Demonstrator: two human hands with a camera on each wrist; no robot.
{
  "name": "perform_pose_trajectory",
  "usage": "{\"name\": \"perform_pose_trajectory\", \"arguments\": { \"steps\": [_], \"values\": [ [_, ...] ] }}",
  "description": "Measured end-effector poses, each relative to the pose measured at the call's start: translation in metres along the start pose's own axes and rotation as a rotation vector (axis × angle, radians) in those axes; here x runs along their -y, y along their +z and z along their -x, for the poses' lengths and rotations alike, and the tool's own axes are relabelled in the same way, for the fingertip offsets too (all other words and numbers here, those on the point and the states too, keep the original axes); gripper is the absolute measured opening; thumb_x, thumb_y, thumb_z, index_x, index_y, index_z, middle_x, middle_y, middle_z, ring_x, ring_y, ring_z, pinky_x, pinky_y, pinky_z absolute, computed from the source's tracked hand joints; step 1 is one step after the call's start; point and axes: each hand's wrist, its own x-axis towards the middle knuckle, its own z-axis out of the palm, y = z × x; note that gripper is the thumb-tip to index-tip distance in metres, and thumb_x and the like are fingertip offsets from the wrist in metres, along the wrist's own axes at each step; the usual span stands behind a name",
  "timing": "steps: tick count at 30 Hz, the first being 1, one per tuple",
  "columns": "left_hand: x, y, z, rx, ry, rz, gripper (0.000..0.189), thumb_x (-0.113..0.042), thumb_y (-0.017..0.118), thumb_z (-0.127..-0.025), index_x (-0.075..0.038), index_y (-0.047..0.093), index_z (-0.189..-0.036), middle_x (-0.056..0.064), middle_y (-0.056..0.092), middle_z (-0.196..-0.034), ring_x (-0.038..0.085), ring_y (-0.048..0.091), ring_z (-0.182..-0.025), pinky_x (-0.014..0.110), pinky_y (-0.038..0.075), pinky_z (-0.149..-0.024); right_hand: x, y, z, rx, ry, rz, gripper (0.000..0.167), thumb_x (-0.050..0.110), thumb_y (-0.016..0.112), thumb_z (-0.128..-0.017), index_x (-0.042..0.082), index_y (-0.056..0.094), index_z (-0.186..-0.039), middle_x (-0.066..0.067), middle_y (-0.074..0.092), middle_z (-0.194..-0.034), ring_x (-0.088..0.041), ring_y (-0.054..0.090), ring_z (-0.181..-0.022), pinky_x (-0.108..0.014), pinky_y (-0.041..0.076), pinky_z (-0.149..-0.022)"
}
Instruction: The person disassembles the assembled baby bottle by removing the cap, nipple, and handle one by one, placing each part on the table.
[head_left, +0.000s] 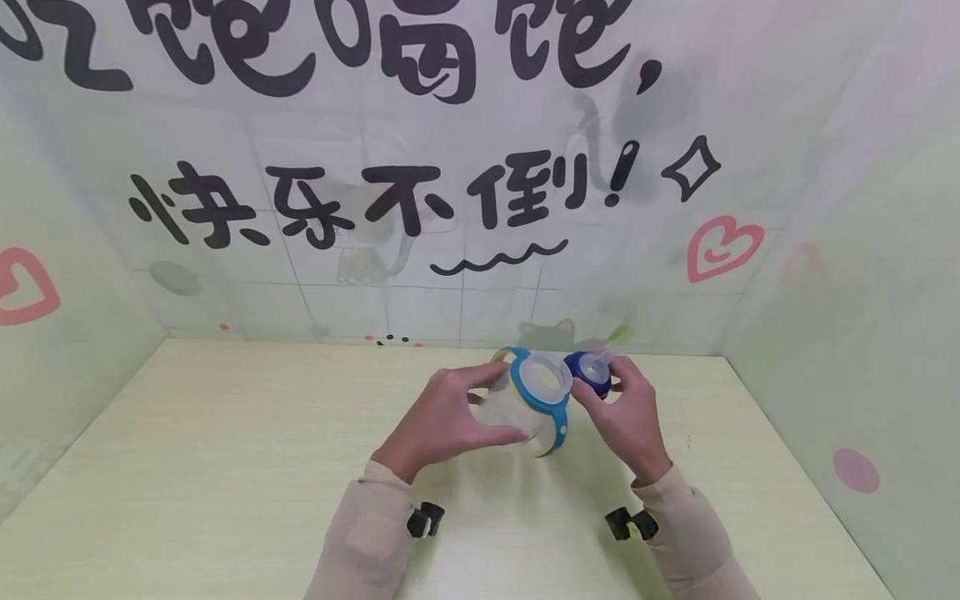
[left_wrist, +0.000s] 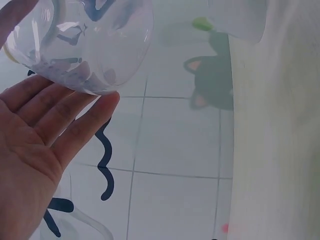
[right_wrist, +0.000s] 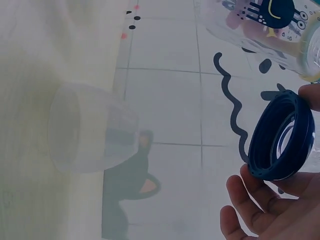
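Note:
My left hand [head_left: 446,417] grips a clear baby bottle [head_left: 504,410] by its body, thumb on one side and fingers on the other. The bottle is tilted, its open mouth toward the right, and a blue two-handled ring [head_left: 559,427] sits around its neck. Just right of the mouth, my right hand [head_left: 633,415] pinches a dark blue screw collar [right_wrist: 257,137] with a clear teat in it. In the right wrist view the collar's threaded underside shows, apart from the bottle. A printed cartoon marks the bottle [right_wrist: 275,15].
A translucent dome-shaped cap [right_wrist: 90,130] stands on the pale wooden table [head_left: 262,450]. Behind the table rises a white wall [head_left: 412,308] with lettering and drawings. Side panels [head_left: 847,333] close off the left and right.

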Motion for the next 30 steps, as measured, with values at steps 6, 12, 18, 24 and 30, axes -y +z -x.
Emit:
{"name": "perform_pose_trajectory", "arguments": {
  "steps": [6,12,18,24,30],
  "values": [
    [0.0,-0.002,0.001,-0.001,0.005,0.0,0.073,-0.038,0.089,-0.073,-0.012,0.062,-0.135,-0.002,0.067,-0.126,0.012,0.064,-0.108,0.026,0.057,-0.08,-0.006,0.008,0.003,0.055,0.001,0.061,0.038,0.021,0.073,-0.087,0.003,0.065,-0.119,-0.011,0.064,-0.117,-0.024,0.053,-0.099,-0.04,0.044,-0.084],
    [0.0,-0.004,0.001,-0.002,0.0,0.004,0.073,-0.038,0.089,-0.073,-0.012,0.062,-0.136,-0.002,0.066,-0.129,0.012,0.064,-0.11,0.027,0.057,-0.081,-0.011,0.008,0.003,0.086,0.04,0.161,0.041,0.025,0.072,-0.088,0.002,0.065,-0.121,-0.014,0.063,-0.118,-0.028,0.055,-0.103,-0.041,0.049,-0.082],
    [0.001,-0.003,0.001,0.0,-0.003,0.0,0.072,-0.039,0.089,-0.073,-0.013,0.063,-0.135,-0.003,0.067,-0.127,0.011,0.064,-0.109,0.028,0.057,-0.081,-0.021,0.003,-0.002,0.095,0.126,0.255,0.057,0.036,0.072,-0.089,-0.002,0.059,-0.128,-0.02,0.06,-0.125,-0.036,0.057,-0.113,-0.052,0.05,-0.093],
    [0.001,-0.004,0.002,-0.003,-0.007,0.001,0.072,-0.038,0.089,-0.073,-0.012,0.063,-0.134,-0.002,0.068,-0.125,0.011,0.064,-0.108,0.028,0.057,-0.081,-0.033,0.001,-0.007,0.093,0.169,0.29,0.062,0.039,0.073,-0.088,-0.004,0.058,-0.13,-0.021,0.06,-0.122,-0.037,0.058,-0.11,-0.053,0.051,-0.091],
    [0.001,-0.004,0.001,0.002,-0.012,0.004,0.071,-0.039,0.089,-0.073,-0.012,0.063,-0.134,-0.003,0.068,-0.125,0.011,0.064,-0.108,0.029,0.057,-0.081,-0.04,0.0,-0.009,0.098,0.186,0.307,0.063,0.039,0.072,-0.087,-0.004,0.057,-0.131,-0.022,0.061,-0.121,-0.038,0.058,-0.111,-0.055,0.05,-0.092]
  ]
}}
